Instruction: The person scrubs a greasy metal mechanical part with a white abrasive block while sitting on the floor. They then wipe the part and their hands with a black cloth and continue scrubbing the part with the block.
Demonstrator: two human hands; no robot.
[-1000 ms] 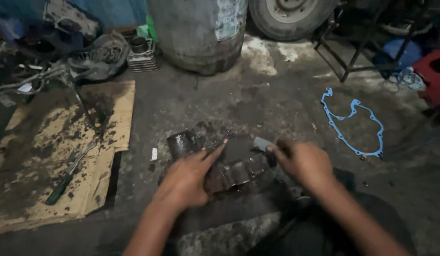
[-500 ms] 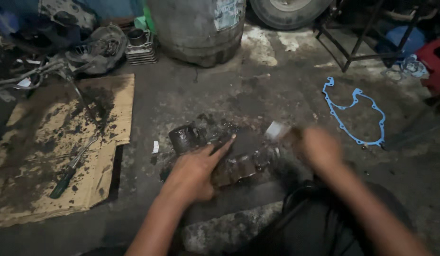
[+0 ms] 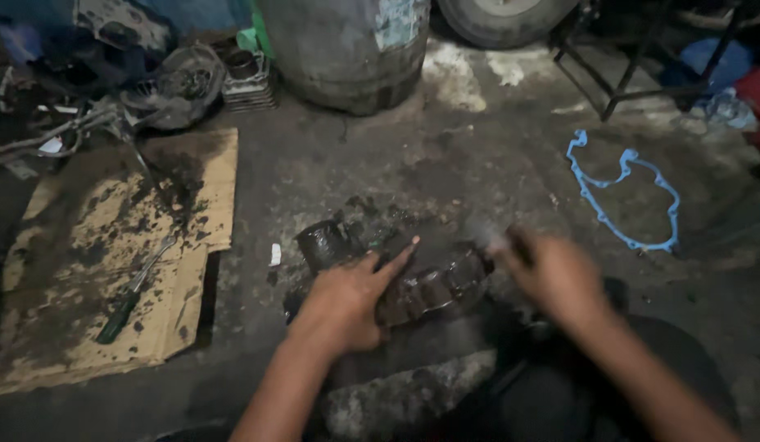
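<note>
My left hand (image 3: 347, 299) lies flat and spread on the greasy engine casing (image 3: 413, 282) on the floor, forefinger stretched out. My right hand (image 3: 556, 274) is at its right end, blurred; I cannot tell its grip.

Grimy concrete floor (image 3: 495, 164) with greasy engine part (image 3: 396, 270), oil-stained cardboard (image 3: 93, 270), blue gasket (image 3: 622, 196), grey drum (image 3: 347, 49)

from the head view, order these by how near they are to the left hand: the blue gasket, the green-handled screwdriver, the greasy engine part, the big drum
1. greasy engine part: directly under the left hand, touching it.
2. green-handled screwdriver: off to the left, lying on the cardboard.
3. big drum: straight ahead, at the top of the view.
4. blue gasket: on the floor far to the right.
</note>
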